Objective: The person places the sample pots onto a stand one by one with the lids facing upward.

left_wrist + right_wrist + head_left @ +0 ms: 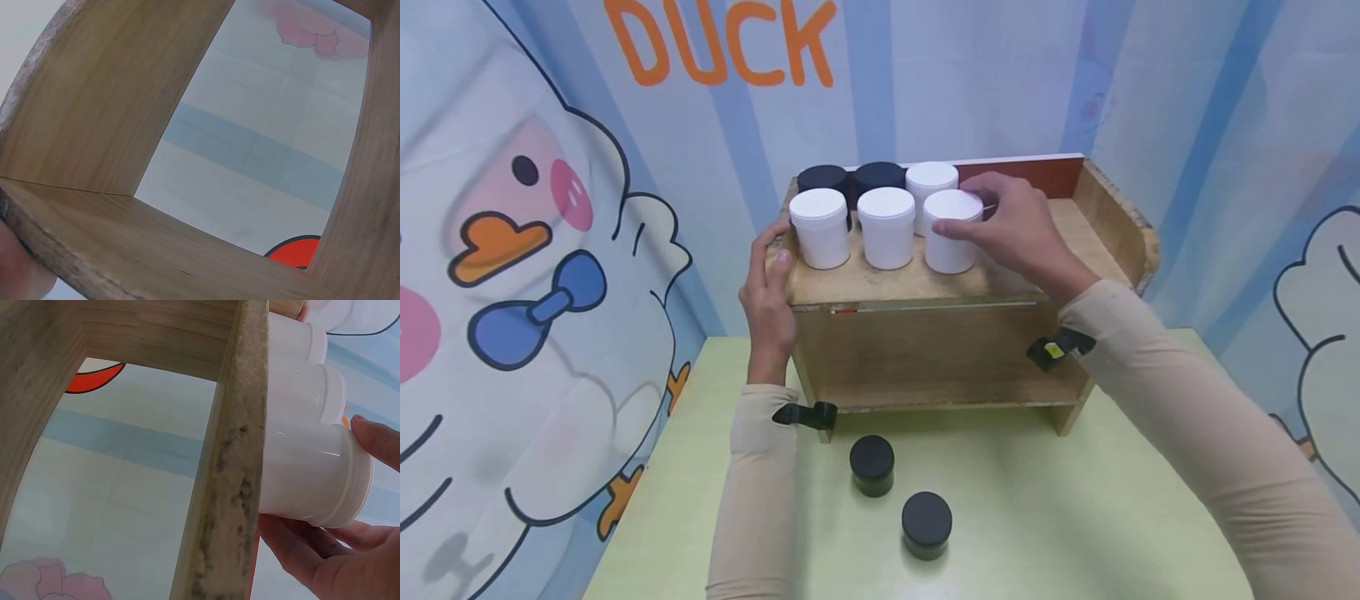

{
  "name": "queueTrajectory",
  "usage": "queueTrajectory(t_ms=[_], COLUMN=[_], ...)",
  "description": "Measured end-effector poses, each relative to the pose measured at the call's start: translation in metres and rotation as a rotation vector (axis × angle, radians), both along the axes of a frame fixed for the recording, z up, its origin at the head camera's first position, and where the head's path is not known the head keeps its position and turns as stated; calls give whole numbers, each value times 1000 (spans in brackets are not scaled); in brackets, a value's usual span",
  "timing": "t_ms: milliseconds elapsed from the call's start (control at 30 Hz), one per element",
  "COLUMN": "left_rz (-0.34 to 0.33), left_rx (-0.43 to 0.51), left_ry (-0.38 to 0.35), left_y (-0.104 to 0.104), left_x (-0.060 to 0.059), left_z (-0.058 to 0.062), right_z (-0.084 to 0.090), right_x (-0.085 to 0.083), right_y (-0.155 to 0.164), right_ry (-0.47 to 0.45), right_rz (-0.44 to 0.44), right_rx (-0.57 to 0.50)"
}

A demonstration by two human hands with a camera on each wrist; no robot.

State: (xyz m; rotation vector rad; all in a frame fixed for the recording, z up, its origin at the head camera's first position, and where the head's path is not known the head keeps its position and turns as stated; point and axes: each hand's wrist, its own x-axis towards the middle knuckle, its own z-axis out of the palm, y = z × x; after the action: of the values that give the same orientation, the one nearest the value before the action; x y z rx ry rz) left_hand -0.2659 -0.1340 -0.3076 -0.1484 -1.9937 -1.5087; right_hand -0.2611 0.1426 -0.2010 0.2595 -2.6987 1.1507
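With thumb and fingers, my right hand (1021, 229) grips a white lidded jar (951, 252), the rightmost of the front row on a wooden shelf (887, 289). In the right wrist view, the thumb lies along the lid while fingers pass under the jar (306, 472). Two more white jars, a left one (822, 242) and a middle one (886, 242), stand beside it. Behind are two black-lidded jars (880, 173) and another white jar (931, 173). My left hand (769, 304) holds the shelf's left side, its thumb near the left white jar.
Two dark jars, one nearer the shelf (872, 465) and one closer to me (927, 525), stand on the pale green table (1037, 517). The shelf has a raised right side panel (1116, 221) and an open lower compartment (940, 354). Duck-printed curtains (865, 100) surround the table.
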Motion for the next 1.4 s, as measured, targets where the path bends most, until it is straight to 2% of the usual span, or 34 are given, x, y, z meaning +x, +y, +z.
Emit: queueTrajectory(t_ms=[667,1133,1267,1400], left_rz=[-6,-7,-4,1], left_rx=[5,5,2,-2], left_ry=[5,10,12,11], left_y=[0,1,2,2], left_x=[0,1,1,1], left_z=[0,0,0,1], right_z=[-3,-3,-1,4], right_x=[-4,1,6,14], right_y=[0,2,6,9], right_ry=[6,-12,34,124], right_rz=[-4,-8,-27,-53], right_rx=[-29,-26,0,39])
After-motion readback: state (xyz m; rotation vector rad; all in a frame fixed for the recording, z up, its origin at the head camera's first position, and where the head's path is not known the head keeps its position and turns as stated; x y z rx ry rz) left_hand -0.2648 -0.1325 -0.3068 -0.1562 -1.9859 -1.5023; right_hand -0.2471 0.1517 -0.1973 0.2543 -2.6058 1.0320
